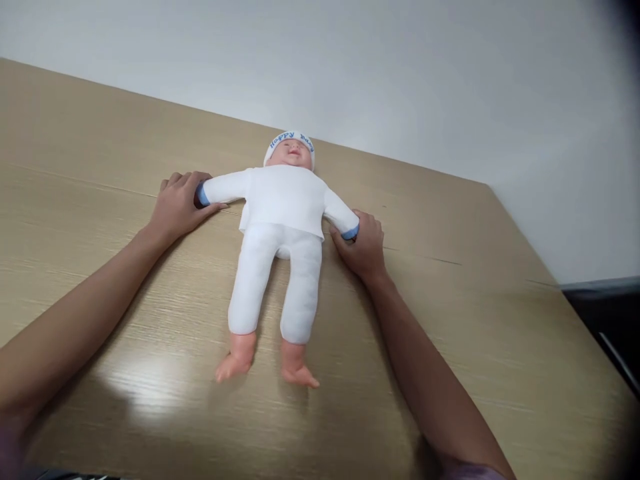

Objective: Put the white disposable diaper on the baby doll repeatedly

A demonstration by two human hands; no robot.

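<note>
Nearest you are the bare feet of the doll [280,220], which lies face up, flat on the worktop [450,300]. Further out, your left hand [177,207] has its grip closed round one blue cuff and your right hand [365,247] round the other. Pull unevenly and a soft sleeve may stretch, or the head may slide toward the wall [450,80].

Light, apparently laminate wood-grain table [450,300], white-clothed baby doll [280,220] lying face-up on it, limbs spread
</note>
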